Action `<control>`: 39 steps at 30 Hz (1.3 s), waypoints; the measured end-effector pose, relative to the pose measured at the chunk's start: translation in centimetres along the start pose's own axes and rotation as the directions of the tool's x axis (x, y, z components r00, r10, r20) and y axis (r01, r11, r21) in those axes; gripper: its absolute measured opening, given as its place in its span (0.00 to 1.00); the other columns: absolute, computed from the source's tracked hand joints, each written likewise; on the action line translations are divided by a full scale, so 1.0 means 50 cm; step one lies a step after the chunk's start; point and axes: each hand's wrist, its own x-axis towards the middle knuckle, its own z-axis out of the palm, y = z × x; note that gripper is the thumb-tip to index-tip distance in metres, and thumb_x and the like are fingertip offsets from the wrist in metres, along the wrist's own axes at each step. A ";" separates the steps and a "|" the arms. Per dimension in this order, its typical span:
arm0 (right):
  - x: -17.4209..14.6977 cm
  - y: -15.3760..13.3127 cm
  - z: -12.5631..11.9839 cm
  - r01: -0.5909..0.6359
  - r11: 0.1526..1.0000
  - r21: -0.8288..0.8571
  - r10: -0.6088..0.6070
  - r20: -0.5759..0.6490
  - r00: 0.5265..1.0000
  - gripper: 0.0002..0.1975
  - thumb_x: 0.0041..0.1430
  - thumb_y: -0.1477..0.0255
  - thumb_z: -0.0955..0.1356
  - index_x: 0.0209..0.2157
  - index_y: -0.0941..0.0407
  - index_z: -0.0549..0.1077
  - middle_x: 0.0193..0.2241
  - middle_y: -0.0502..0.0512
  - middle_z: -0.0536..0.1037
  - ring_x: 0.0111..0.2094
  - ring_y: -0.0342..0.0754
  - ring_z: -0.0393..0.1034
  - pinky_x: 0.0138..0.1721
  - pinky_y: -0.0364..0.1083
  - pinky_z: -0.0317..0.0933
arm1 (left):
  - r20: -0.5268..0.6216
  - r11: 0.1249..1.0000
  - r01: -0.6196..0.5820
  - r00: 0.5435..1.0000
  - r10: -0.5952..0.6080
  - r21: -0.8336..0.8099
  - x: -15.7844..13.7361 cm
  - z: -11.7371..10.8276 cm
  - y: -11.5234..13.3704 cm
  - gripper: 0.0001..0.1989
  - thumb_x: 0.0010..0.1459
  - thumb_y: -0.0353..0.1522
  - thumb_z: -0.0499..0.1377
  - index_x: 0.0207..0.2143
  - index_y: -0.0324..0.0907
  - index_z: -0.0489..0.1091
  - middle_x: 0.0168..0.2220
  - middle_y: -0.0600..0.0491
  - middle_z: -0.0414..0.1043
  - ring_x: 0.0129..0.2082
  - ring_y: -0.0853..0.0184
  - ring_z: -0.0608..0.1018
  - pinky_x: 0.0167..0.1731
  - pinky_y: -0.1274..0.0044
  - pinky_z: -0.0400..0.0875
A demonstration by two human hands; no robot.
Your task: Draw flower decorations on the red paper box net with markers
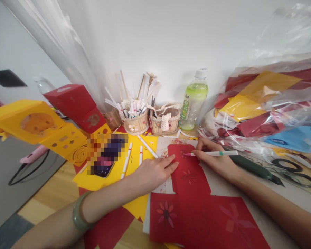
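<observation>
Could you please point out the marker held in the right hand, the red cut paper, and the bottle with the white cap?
Marker (219, 153): head view, on its white barrel.
Red paper (193, 197): head view, on its bare middle part.
Bottle (193, 103): head view, on its side, around mid-height.

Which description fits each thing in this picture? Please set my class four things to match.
1. Right hand
2. Phone
3. Left hand
4. Drink bottle

A. Lies on yellow paper
B. Stands upright, white cap on
C. Holds a marker
D. Touches red card, holding nothing

Pairs: 1-C; 2-A; 3-D; 4-B
</observation>
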 end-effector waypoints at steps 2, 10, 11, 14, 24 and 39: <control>-0.001 -0.002 0.000 0.003 1.000 -0.003 -0.003 -0.007 1.000 0.10 0.55 0.73 0.64 0.22 0.55 0.60 0.20 0.45 0.64 0.22 0.42 0.56 0.24 0.43 0.51 | 0.004 1.000 0.002 1.000 -0.002 0.000 0.000 -0.001 0.000 0.17 0.59 0.26 0.55 0.52 0.36 0.63 0.55 0.42 0.64 0.43 0.61 0.76 0.34 0.73 0.76; 0.000 0.003 0.002 0.009 1.000 -0.009 -0.009 -0.013 1.000 0.11 0.56 0.72 0.65 0.22 0.55 0.60 0.20 0.45 0.64 0.23 0.42 0.56 0.24 0.43 0.51 | 0.009 1.000 0.005 1.000 -0.005 0.001 0.002 -0.008 0.002 0.17 0.59 0.26 0.55 0.51 0.35 0.64 0.54 0.43 0.64 0.44 0.61 0.76 0.35 0.72 0.76; 0.000 0.003 0.002 0.008 1.000 -0.011 -0.009 -0.013 1.000 0.11 0.56 0.72 0.65 0.22 0.55 0.60 0.20 0.45 0.64 0.23 0.42 0.56 0.24 0.43 0.51 | 0.005 1.000 0.006 1.000 -0.006 0.001 0.002 -0.007 0.002 0.17 0.58 0.26 0.55 0.51 0.35 0.64 0.54 0.43 0.65 0.44 0.61 0.76 0.36 0.72 0.76; 0.000 0.002 0.002 0.002 1.000 -0.005 -0.002 0.001 1.000 0.11 0.56 0.71 0.65 0.22 0.54 0.60 0.20 0.45 0.64 0.22 0.42 0.57 0.24 0.43 0.51 | 0.002 1.000 0.010 1.000 -0.010 -0.005 0.001 -0.006 0.002 0.18 0.58 0.26 0.56 0.51 0.36 0.64 0.54 0.43 0.65 0.45 0.61 0.75 0.37 0.72 0.76; 0.000 0.000 0.002 0.002 1.000 -0.020 -0.002 -0.009 1.000 0.11 0.56 0.70 0.65 0.22 0.54 0.60 0.20 0.45 0.64 0.23 0.42 0.57 0.24 0.43 0.51 | -0.011 1.000 0.010 1.000 -0.010 -0.011 0.001 -0.009 0.001 0.18 0.57 0.26 0.57 0.51 0.35 0.64 0.53 0.43 0.65 0.45 0.60 0.76 0.37 0.71 0.75; 0.001 -0.002 -0.001 0.013 1.000 -0.003 -0.013 -0.028 1.000 0.11 0.56 0.69 0.64 0.22 0.54 0.60 0.20 0.46 0.65 0.23 0.43 0.57 0.24 0.43 0.52 | 0.013 1.000 0.019 1.000 -0.019 -0.004 0.001 -0.013 0.002 0.18 0.58 0.26 0.56 0.51 0.37 0.63 0.54 0.43 0.64 0.44 0.62 0.76 0.36 0.73 0.75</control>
